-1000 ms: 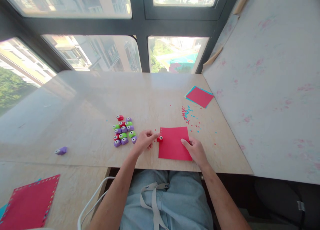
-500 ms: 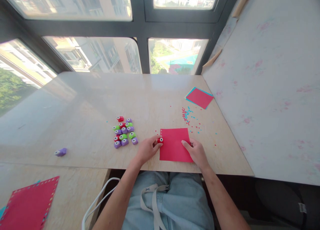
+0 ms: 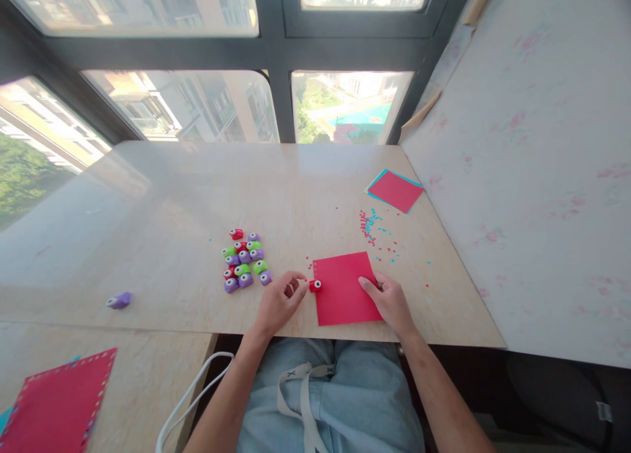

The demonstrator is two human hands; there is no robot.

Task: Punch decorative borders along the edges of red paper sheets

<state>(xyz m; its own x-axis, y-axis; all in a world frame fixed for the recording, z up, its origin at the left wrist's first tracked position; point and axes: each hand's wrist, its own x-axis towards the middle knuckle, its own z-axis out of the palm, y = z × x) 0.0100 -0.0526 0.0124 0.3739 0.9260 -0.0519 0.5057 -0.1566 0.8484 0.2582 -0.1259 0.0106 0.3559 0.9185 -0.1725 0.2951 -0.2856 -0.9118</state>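
Observation:
A red craft punch (image 3: 315,286) sits at the left edge of a red paper sheet (image 3: 342,292), whose upper left corner has a few small punched holes. Just left of the punch is my left hand (image 3: 280,302), apart from it, its fingers bent with a gap between thumb and forefinger. A tiny red paper bit shows by those fingertips; whether they touch it is unclear. My right hand (image 3: 389,302) grips the sheet's right edge, thumb on top and the other fingers underneath.
Several red, green and purple punches (image 3: 244,256) stand grouped on the left, one purple punch (image 3: 119,300) farther off. Red and blue paper bits (image 3: 367,226) lie scattered below stacked paper (image 3: 396,191). A hole-edged red sheet (image 3: 62,400) rests lower left, near a white cable (image 3: 194,394).
My left hand has let go of the red punch and drawn back left. The punch sits slightly lower along the sheet's edge, and the sheet has turned a little. My right hand keeps its grip.

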